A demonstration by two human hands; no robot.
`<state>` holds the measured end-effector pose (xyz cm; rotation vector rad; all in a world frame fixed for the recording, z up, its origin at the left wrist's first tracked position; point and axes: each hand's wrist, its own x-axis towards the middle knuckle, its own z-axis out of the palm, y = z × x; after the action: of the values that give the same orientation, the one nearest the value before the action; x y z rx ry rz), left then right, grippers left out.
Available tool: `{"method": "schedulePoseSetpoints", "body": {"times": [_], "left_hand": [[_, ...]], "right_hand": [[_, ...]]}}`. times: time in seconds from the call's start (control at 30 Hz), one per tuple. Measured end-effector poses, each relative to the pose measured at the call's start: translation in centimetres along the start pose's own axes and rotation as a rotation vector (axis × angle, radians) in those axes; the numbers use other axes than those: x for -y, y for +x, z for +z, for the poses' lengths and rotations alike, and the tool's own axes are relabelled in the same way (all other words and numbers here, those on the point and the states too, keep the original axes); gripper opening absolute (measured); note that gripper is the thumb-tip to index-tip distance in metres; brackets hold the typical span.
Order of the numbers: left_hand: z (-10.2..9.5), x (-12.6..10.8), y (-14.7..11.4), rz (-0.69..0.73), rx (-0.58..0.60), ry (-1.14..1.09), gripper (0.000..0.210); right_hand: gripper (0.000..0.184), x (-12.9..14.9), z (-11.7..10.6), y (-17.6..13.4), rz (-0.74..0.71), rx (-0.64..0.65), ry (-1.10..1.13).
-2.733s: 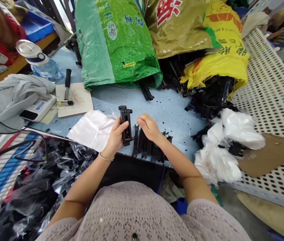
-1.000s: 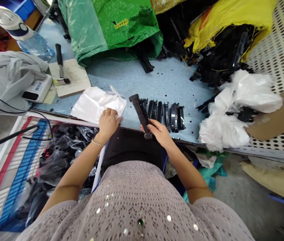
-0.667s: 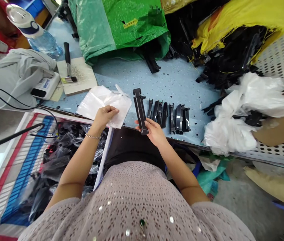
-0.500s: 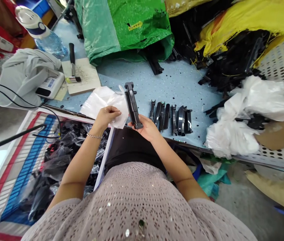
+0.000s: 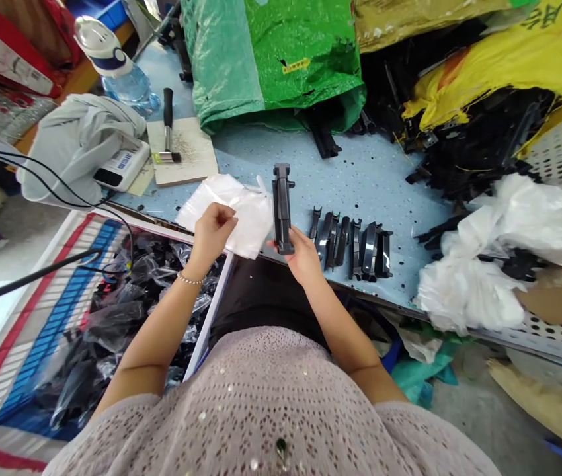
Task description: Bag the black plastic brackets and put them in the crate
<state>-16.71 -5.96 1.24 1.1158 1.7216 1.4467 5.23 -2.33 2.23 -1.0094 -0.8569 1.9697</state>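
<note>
My right hand [image 5: 303,256] grips the lower end of a long black plastic part [image 5: 281,205], which stands nearly upright above the table edge. My left hand [image 5: 211,231] is over a stack of thin white plastic bags [image 5: 254,221], thumb and fingers pinched together; whatever lies between the fingertips is too small to make out. Right of the held part, a row of several similar black plastic parts [image 5: 355,244] lies on the speckled blue tabletop [image 5: 261,152], some with a glossy face.
A brush [image 5: 167,125] rests on a board [image 5: 196,145] at the left, beside a white device [image 5: 125,162] and a water bottle [image 5: 117,69]. Green [image 5: 305,59] and yellow sacks [image 5: 499,73] hold black parts. Crumpled white plastic [image 5: 474,277] is right; a striped bag [image 5: 57,330] of wrapped parts lies below left.
The view has shifted, so the table things appear farther right. The black part in my right hand has turned more upright. My left hand has moved slightly left over the bags, still pinched.
</note>
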Motion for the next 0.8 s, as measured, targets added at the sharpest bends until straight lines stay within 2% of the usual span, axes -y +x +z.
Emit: {"method": "schedulePoseSetpoints", "body": {"times": [0.03,0.07,0.13,0.17,0.23,0.33,0.43,0.5,0.57,0.63,0.7,0.73,0.8], "left_hand": [[0.1,0.0,-0.3,0.070,0.033,0.106,0.007],[0.3,0.0,-0.6,0.123,0.077,0.208,0.014],[0.4,0.2,-0.8,0.173,0.146,0.358,0.028],[0.3,0.3,-0.8,0.178,0.156,0.402,0.033],[0.0,0.4,-0.8,0.178,0.148,0.454,0.042],[-0.4,0.2,-1.3,0.200,0.144,0.492,0.053],[-0.4,-0.7,-3.0,0.299,0.159,0.497,0.057],[-0.3,-1.3,-4.4,0.387,0.241,0.482,0.055],[-0.2,-1.6,-5.5,0.424,0.327,0.499,0.050],[-0.1,-1.5,-6.1,0.393,0.316,0.576,0.049],[0.1,-1.4,-6.4,0.357,0.245,0.641,0.055],[0.2,-1.4,-6.7,0.367,0.245,0.642,0.059],[0.7,-1.8,-7.5,0.454,0.343,0.597,0.065]], "right_hand": [[0.031,0.1,-0.1,-0.9,0.027,0.058,-0.011],[0.035,0.0,-0.3,-1.6,0.085,0.132,-0.017],[0.038,-0.6,-0.9,-2.6,0.243,0.258,-0.022],[0.037,-1.1,-1.3,-2.8,0.311,0.282,-0.021],[0.031,-2.2,-2.0,-2.9,0.387,0.255,-0.001],[0.027,-3.3,-2.9,-2.6,0.413,0.221,0.104],[0.032,-3.2,-3.3,-2.0,0.522,0.328,0.228],[0.037,-2.8,-3.3,-1.5,0.559,0.362,0.304],[0.037,-2.4,-3.0,-1.1,0.511,0.331,0.360],[0.035,-2.3,-2.4,-1.1,0.429,0.292,0.337],[0.030,-2.7,-1.5,-1.4,0.337,0.236,0.219],[0.029,-2.9,-1.1,-1.5,0.282,0.187,0.137],[0.030,-3.5,-0.3,-1.8,0.173,0.087,-0.011]]}}
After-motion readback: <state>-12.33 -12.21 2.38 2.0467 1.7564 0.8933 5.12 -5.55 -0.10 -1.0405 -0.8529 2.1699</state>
